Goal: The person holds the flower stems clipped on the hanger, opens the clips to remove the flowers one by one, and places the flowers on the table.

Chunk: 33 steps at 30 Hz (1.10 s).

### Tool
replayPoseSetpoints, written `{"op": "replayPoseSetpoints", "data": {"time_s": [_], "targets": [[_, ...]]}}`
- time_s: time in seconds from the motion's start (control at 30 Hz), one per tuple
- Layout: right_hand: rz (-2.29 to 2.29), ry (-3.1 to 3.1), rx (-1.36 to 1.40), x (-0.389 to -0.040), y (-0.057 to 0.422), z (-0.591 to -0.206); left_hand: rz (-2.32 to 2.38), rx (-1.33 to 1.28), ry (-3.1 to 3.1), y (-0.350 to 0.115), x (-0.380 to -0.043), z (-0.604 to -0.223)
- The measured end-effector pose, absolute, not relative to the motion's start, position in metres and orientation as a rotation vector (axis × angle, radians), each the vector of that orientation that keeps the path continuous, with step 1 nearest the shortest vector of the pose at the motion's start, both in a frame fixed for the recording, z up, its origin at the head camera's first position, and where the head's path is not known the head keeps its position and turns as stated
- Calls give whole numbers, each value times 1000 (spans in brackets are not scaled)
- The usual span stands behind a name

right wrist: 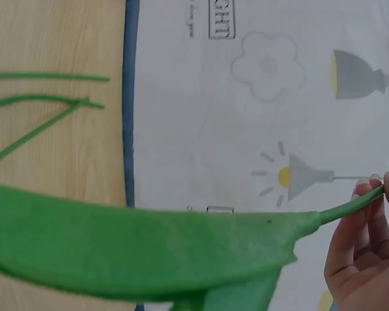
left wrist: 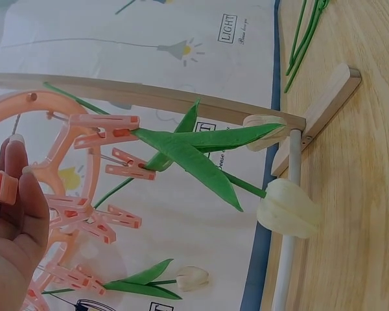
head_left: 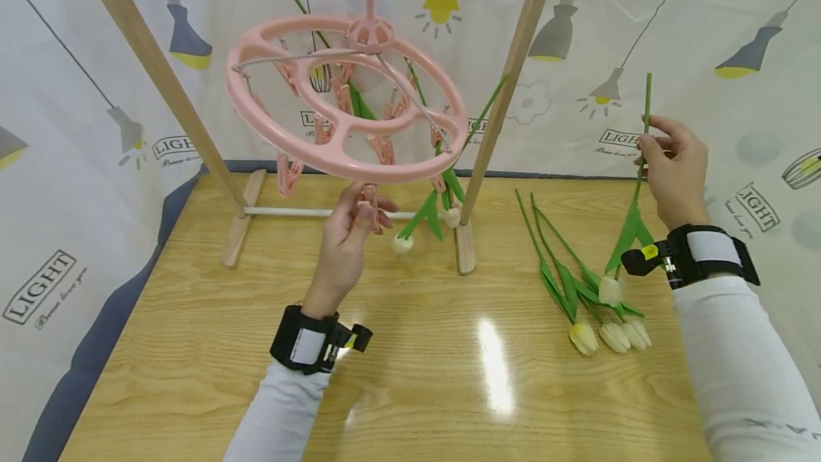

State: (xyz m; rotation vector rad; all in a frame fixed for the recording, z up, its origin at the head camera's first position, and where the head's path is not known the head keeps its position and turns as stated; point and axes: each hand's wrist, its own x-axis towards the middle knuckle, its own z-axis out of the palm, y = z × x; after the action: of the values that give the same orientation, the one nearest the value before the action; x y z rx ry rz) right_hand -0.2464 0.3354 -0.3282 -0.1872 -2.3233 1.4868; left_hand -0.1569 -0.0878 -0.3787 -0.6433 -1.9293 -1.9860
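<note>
A pink round clip hanger [head_left: 333, 166] hangs from a wooden frame, with pink clothespins dangling beneath its rings. My left hand [head_left: 344, 241] pinches one pink clothespin [head_left: 370, 204] below the front rim. White artificial tulips with green leaves hang head-down from other clothespins, one bloom [left wrist: 288, 208] near the white crossbar and another [left wrist: 193, 278] farther back. Off to the right, my right hand [head_left: 678, 170] pinches the green stem of a tulip [head_left: 610, 291], bloom downward. Its broad leaf [right wrist: 142, 240] fills the lower part of the right wrist view.
Several loose tulips [head_left: 584, 339] lie on the wooden table [head_left: 410, 376], right of the frame. Two wooden posts [head_left: 509, 84] rise from feet joined by a white crossbar [head_left: 288, 212]. Behind stands a white cloth [head_left: 564, 98] printed with lamps.
</note>
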Motion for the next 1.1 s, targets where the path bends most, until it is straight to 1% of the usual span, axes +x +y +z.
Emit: {"op": "replayPoseSetpoints", "data": {"time_s": [0.1, 0.33, 0.73, 1.1], "targets": [[1333, -2421, -243, -246, 342, -334, -1986, -642, -1930, -88, -157, -379], [1136, -2649, -331, -243, 356, -353, -1976, -655, -1920, -88, -158, -380], [925, -2793, -237, -244, 373, -373, -1978, -648, -1908, -88, -158, -381], [773, -2814, -270, -242, 378, -393, -1979, -641, -1915, -90, -157, -381]]}}
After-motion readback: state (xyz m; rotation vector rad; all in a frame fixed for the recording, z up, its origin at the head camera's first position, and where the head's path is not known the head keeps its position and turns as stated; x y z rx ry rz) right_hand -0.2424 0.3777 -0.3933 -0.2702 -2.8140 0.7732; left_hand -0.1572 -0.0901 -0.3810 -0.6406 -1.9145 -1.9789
